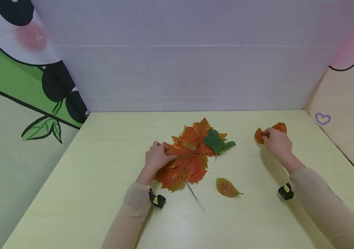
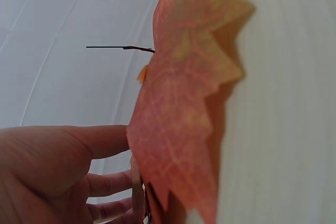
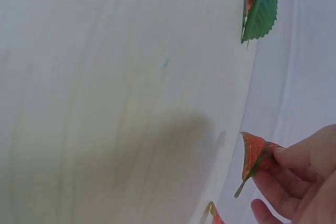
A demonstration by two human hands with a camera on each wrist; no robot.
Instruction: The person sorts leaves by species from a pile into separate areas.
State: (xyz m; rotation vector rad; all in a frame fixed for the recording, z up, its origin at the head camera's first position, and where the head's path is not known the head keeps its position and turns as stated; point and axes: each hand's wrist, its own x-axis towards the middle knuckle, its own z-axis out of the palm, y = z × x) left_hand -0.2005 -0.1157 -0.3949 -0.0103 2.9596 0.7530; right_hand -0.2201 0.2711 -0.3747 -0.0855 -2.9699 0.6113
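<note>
Orange-red artificial maple leaves [image 1: 189,162] lie overlapped in the middle of the table, a thin dark stem sticking out toward the front. My left hand [image 1: 157,158] holds their left edge; in the left wrist view the thumb [image 2: 107,141] meets one side of a leaf [image 2: 176,103] and the other fingers bend behind it. Over to the right, my right hand [image 1: 277,143] pinches a small orange leaf [image 3: 254,153] between thumb and fingers, its short stalk pointing down. Another orange leaf [image 1: 280,127] lies just behind that hand, partly covered by it.
Green leaves [image 1: 215,141] overlap the maple leaves on their right side. A single orange-green oval leaf [image 1: 228,187] lies in front of them on the pale table [image 1: 108,148]. A plain light cloth wall [image 1: 195,76] stands along the table's back edge.
</note>
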